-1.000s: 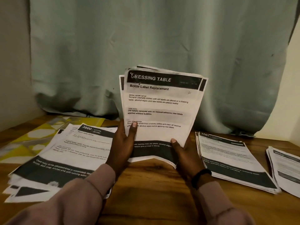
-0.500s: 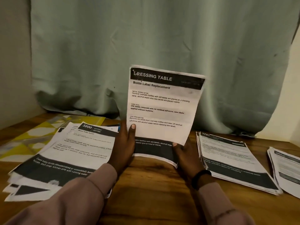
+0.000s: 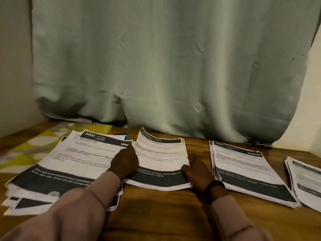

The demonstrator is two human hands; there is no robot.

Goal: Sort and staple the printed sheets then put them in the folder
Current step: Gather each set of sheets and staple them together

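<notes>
Sorting part done: "Dressing Table" set point(image 3: 161, 159) flat mid-worktop point(image 3: 156, 214), hands point(image 3: 126, 160) point(image 3: 198, 169) pinching its side edges; loose heap point(image 3: 69, 164) left, two piles point(image 3: 246, 169) right; stapling, folder point(image 3: 41, 143) untouched.

Both arms reach forward from the near edge in pale long sleeves. The left hand point(image 3: 125, 161) lies knuckles up with fingers curled downward, its fingertips hidden. The right hand point(image 3: 197, 169) sits to its right, well apart, palm turned inward, thumb extended left, a dark band on its wrist.
</notes>
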